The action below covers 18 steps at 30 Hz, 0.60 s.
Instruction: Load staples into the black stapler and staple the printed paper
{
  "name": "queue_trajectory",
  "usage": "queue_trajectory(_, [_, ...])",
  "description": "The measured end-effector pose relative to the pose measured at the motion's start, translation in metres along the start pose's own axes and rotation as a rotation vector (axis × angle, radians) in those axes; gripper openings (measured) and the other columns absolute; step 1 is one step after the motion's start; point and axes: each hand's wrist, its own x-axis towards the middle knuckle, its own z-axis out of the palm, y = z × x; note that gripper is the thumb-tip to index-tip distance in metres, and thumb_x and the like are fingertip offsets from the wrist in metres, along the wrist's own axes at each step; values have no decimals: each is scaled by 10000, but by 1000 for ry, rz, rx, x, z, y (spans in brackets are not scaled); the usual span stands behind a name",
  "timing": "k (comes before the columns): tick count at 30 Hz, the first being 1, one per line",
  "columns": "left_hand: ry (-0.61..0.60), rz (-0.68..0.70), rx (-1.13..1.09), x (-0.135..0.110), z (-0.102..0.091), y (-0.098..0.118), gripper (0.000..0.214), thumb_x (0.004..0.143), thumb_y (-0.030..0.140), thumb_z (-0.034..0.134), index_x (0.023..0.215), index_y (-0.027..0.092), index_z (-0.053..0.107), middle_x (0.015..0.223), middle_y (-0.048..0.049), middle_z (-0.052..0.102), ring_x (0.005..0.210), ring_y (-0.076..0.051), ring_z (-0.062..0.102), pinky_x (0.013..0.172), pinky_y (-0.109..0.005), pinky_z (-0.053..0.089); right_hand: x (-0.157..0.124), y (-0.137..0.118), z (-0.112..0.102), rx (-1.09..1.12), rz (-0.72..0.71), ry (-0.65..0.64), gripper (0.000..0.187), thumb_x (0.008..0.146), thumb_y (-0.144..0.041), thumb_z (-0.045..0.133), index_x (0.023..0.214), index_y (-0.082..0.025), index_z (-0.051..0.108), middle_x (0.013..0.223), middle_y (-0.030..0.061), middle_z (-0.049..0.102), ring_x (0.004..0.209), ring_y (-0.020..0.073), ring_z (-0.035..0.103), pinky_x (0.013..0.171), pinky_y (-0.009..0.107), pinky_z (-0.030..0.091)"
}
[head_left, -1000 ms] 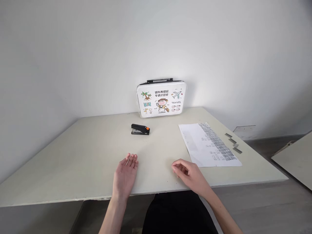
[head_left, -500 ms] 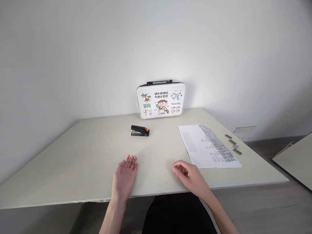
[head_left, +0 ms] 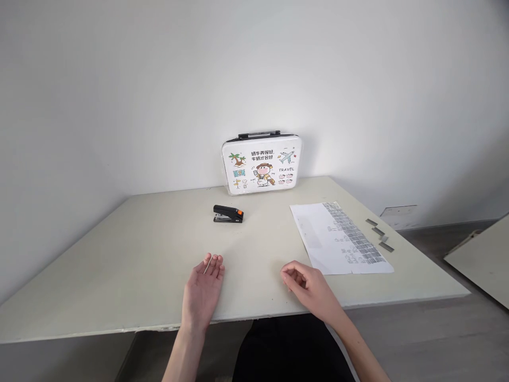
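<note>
My left hand (head_left: 202, 294) rests palm up near the front edge of the white table (head_left: 131, 265), fingers extended and nothing in it. To its right, my right hand (head_left: 312, 289) lies on its side with the fingers loosely curled in towards the thumb; no object shows in it. A black stapler (head_left: 228, 214) with an orange patch sits farther back, beyond my left fingertips and apart from them. A sheet of paper (head_left: 318, 233) with print and a band of grey strips lies just beyond my right hand. Several staple strips (head_left: 378, 232) lie at the table's right side.
A white case (head_left: 262, 164) with cartoon prints and a black handle stands upright at the back against the wall (head_left: 159, 95). The table's right edge slants down towards the floor (head_left: 421, 339). A white panel (head_left: 485, 260) stands off to the right.
</note>
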Motion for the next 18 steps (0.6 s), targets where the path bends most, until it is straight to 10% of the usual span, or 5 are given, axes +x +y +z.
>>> queue_trajectory(18, [-11,-4,8,-2,0,0,221,958,92,478,991,123,694,998,-116,675,978,-201,698,809,-299,583,1,-1,1,-3,-3,21,345,1018,-522,496,900,-236,646,764,20,641,669,178,590,597,295,458])
